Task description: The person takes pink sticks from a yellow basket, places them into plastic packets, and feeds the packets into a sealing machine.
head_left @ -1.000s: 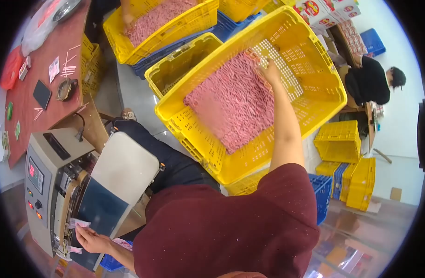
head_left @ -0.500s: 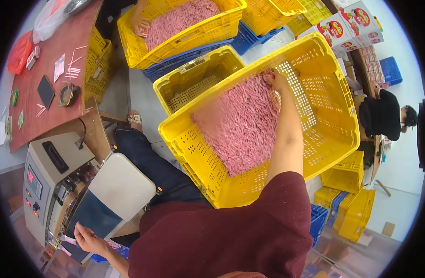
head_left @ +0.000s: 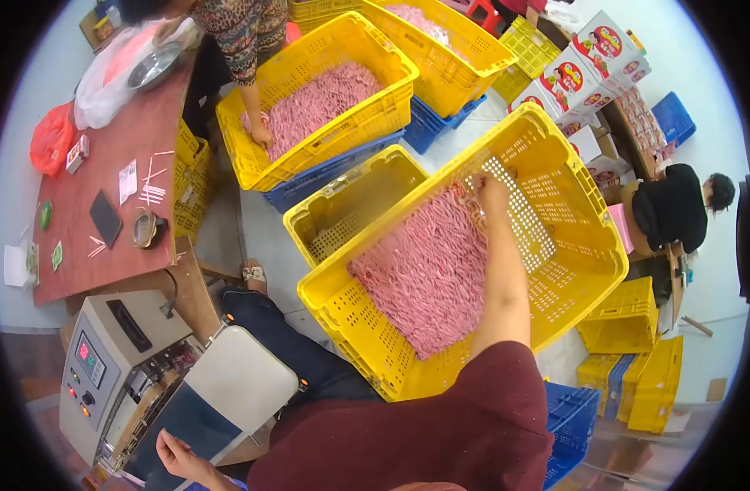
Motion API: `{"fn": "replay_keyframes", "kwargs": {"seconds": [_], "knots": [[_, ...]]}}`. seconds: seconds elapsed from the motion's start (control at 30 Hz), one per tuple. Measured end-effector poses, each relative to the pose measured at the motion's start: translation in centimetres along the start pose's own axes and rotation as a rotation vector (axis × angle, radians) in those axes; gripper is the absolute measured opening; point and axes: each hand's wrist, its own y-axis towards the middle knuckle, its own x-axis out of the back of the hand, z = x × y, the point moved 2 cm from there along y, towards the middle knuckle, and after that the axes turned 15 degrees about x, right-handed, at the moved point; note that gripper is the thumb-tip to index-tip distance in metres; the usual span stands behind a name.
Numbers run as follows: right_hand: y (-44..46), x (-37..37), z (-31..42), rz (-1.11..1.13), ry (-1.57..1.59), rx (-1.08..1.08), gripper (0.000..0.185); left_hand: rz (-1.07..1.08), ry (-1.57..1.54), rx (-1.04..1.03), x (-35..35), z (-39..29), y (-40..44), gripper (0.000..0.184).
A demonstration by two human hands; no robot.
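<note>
A large yellow perforated crate (head_left: 538,131) is tilted in front of me, holding a dense layer of small pink-striped packets (head_left: 424,274). Inside it, my right hand (head_left: 491,195) reaches the far edge of that layer with fingers curled downward; whatever they grip is hidden. My left hand (head_left: 178,457) is low at left, its fingers drawn together with nothing visible in them. It hovers by the dark belt (head_left: 196,419) of a benchtop sealing machine (head_left: 92,368), whose control panel is lit. A pale plate (head_left: 240,368) extends beside the belt.
Behind the crate stand a smaller yellow crate (head_left: 367,192) and another yellow crate (head_left: 330,159) of pink packets, where a co-worker's hand (head_left: 262,135) reaches in. A red-brown table (head_left: 80,213) bears a phone (head_left: 105,219) and loose sticks. Another person (head_left: 673,209) is at right.
My view has shifted, so most things sit lower in it. My right hand remains at the far edge of the packets, and the co-worker's arm shows more fully.
</note>
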Motion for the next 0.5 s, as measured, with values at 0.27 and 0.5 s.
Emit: {"fn": "replay_keyframes", "kwargs": {"seconds": [0.27, 0.5], "knots": [[-5.1, 23.2, 20.3, 0.153, 0.530, 0.274, 0.024, 0.460, 0.082, -0.268, -4.9, -4.7, -3.9, 0.022], [-13.9, 23.0, 43.5, 0.738, 0.942, 1.138, 0.036, 1.216, 0.162, -0.486, -13.0, -7.7, -9.8, 0.080]]}}
